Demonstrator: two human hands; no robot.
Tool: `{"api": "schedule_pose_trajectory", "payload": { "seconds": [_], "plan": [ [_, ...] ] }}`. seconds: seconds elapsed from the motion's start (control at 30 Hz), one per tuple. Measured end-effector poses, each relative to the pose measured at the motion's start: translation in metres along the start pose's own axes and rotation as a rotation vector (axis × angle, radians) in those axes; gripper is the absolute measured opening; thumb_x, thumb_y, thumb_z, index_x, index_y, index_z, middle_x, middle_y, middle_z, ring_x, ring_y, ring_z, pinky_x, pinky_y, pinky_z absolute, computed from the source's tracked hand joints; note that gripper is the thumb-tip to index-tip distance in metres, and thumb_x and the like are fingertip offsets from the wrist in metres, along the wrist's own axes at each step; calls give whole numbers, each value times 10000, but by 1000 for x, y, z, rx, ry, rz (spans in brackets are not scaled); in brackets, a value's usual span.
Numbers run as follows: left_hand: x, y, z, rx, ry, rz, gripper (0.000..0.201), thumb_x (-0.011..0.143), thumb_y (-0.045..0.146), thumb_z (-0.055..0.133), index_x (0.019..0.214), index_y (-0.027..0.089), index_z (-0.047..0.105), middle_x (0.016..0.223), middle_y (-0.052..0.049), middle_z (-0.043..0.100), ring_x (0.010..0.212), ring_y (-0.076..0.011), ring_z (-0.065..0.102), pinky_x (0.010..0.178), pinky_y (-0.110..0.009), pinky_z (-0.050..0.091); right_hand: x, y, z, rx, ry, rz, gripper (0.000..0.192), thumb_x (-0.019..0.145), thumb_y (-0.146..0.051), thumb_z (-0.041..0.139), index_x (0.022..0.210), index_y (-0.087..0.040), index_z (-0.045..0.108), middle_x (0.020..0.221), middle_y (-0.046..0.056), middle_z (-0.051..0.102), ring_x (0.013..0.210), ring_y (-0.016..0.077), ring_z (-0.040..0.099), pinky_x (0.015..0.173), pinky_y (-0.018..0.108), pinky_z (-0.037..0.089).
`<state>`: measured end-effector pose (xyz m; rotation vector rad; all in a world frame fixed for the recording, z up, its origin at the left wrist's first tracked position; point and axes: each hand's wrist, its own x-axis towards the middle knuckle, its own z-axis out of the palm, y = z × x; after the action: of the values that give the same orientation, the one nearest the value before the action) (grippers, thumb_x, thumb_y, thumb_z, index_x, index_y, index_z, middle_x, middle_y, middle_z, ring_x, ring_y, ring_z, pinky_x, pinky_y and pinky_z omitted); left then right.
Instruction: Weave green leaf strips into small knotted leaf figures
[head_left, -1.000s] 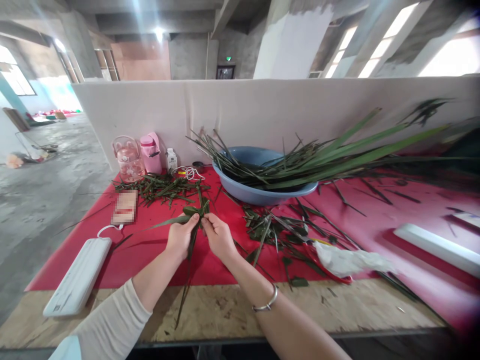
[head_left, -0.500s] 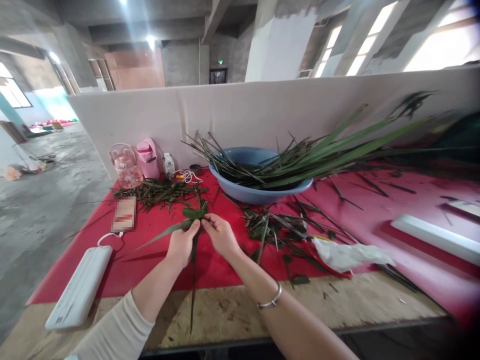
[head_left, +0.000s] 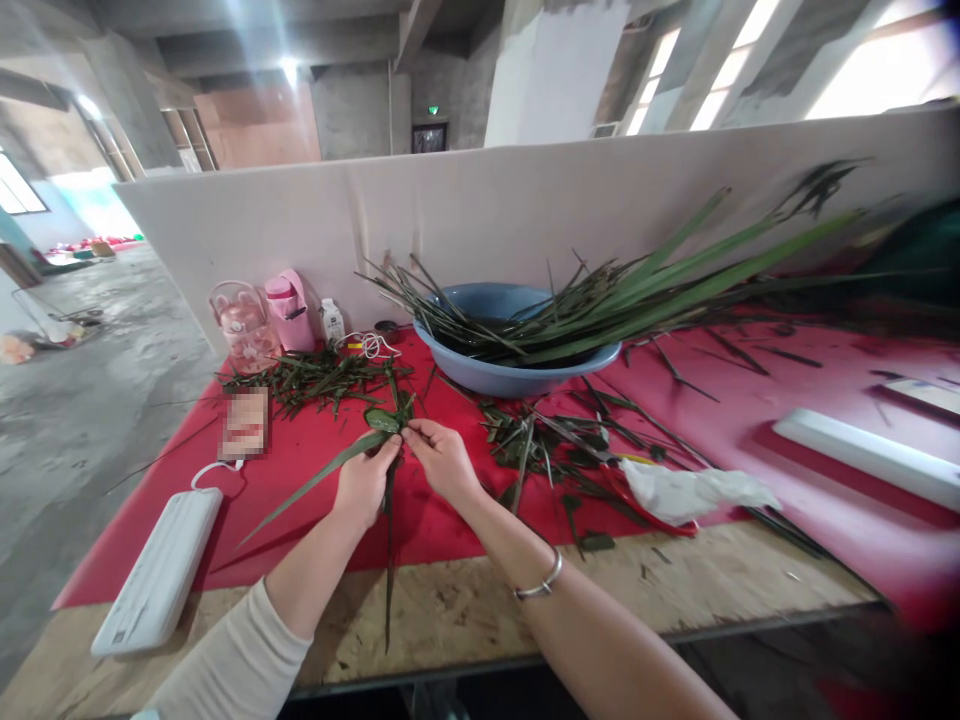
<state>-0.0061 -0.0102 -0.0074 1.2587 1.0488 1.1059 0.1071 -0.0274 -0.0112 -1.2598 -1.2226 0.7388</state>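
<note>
My left hand (head_left: 365,478) is closed on a partly woven piece of green leaf strips (head_left: 384,420), thumb on top. Close by on its right, my right hand (head_left: 441,458) pinches the same piece with thumb and fingertips. One long strip sticks out to the lower left, and another hangs down past the table's front edge. A folded loop shows above the left thumb. How the strips cross between my fingertips is hidden. Behind the piece stands a blue basin (head_left: 517,378) holding long green leaves (head_left: 645,305).
Cut leaf bits (head_left: 322,380) lie behind on the left, more leaf scraps (head_left: 525,445) on the right. A white power bank (head_left: 157,570) is cabled to a blurred-out phone-like object (head_left: 245,423). Pink bottles (head_left: 289,312) stand at the back. A white crumpled cloth (head_left: 694,490) lies right.
My hands stay on the woven piece, with only slight finger movement. The folded loop has tilted and looks more open. The view has shifted a little.
</note>
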Motion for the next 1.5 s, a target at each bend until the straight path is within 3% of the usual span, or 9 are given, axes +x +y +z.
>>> {"api": "schedule_pose_trajectory", "payload": {
  "seconds": [0.27, 0.37, 0.5, 0.63, 0.83, 1.07, 1.2, 1.33, 1.5],
  "plan": [
    [4, -7, 0, 21, -63, 2, 149, 679, 314, 553, 719, 170, 555, 564, 8, 549, 507, -112, 506, 480, -208, 392, -2, -5, -5, -218, -90, -20, 138, 780, -248, 417, 725, -168, 514, 627, 1, 546, 604, 134, 514, 590, 240, 403],
    [5, -14, 3, -18, -28, -57, 173, 692, 336, 523, 671, 164, 527, 453, 46, 435, 399, -84, 395, 398, -198, 299, -2, -6, -5, -187, -134, -31, 131, 779, -230, 407, 773, -164, 520, 716, 23, 582, 686, 145, 548, 650, 249, 417],
    [4, -20, 7, -49, -27, -78, 283, 702, 408, 499, 592, 147, 510, 429, 58, 352, 377, -63, 301, 383, -201, 224, -1, -12, -4, -145, -110, -11, 135, 767, -243, 422, 716, -166, 521, 636, 4, 560, 624, 133, 536, 610, 231, 415],
    [0, -16, 7, -27, -17, -74, 363, 689, 464, 498, 552, 131, 533, 421, 47, 364, 396, -67, 303, 401, -208, 230, -1, -18, -2, -153, -33, 5, 138, 743, -253, 455, 660, -169, 526, 557, -15, 538, 545, 119, 497, 543, 217, 391],
    [-6, -8, 6, -53, 32, -119, 354, 656, 465, 536, 531, 138, 584, 366, 38, 386, 400, -95, 375, 407, -216, 255, -4, -19, 2, -133, -26, 42, 170, 745, -296, 478, 642, -171, 531, 538, -7, 532, 521, 126, 488, 509, 225, 381],
    [-1, -9, 3, -187, 114, -85, 334, 622, 458, 583, 482, 155, 567, 357, 38, 401, 394, -99, 395, 408, -220, 271, -8, -17, 4, -315, -130, -177, 219, 827, -284, 387, 700, -184, 534, 652, 20, 553, 621, 139, 515, 588, 231, 387],
    [2, -9, 1, -174, 83, -86, 313, 615, 452, 594, 474, 173, 572, 358, 38, 399, 402, -102, 393, 406, -220, 270, -5, -14, 2, -325, -197, -170, 221, 831, -279, 389, 675, -182, 512, 652, 24, 553, 624, 140, 518, 585, 231, 384],
    [-1, -8, 7, -241, 39, -165, 331, 612, 464, 597, 482, 163, 550, 404, 36, 421, 401, -76, 341, 407, -214, 236, -5, -10, 3, -209, -88, -67, 151, 814, -287, 414, 787, -171, 506, 616, 10, 550, 572, 135, 516, 543, 229, 401],
    [-2, -9, 13, -337, 13, -255, 348, 598, 458, 609, 476, 155, 491, 393, 60, 358, 381, -52, 265, 390, -206, 170, -11, -11, 3, -405, 3, -190, 169, 810, -238, 394, 744, -180, 538, 606, 15, 547, 552, 129, 501, 545, 235, 378]
  ]
}}
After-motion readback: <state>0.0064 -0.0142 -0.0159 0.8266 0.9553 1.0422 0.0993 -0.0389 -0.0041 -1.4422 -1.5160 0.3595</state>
